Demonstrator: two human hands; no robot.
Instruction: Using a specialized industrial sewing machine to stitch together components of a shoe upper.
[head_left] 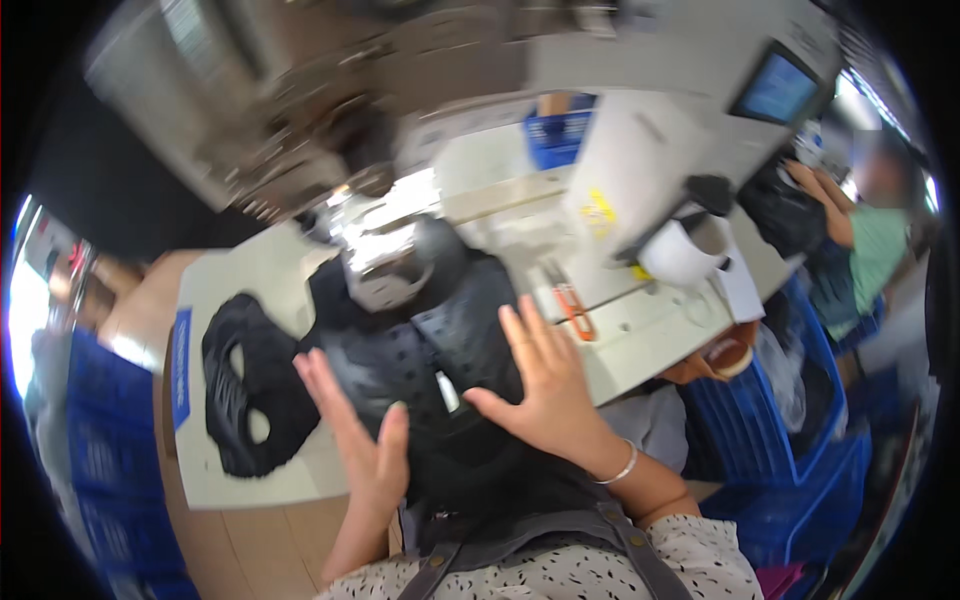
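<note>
A black padded piece with moulded, perforated panels [460,345], like a protective vest, lies across the table before me under the shiny metal head of a sewing machine [385,265]. My left hand [365,430] rests at the piece's left side, fingers stretched out and thumb apart. On its right side my right hand [545,385] is spread with the palm down. A small pale patch [447,392] shows between the panels. Left of it lies a second black padded piece [255,390] with openings and ribbed detail.
Orange-handled snips [572,305] lie on the white table [640,350], with a white cup-shaped thing [685,250] farther right. A lit screen [780,88] is at upper right. Blue crates stand left [115,450] and right [765,400]. A person in green [875,255] handles black material.
</note>
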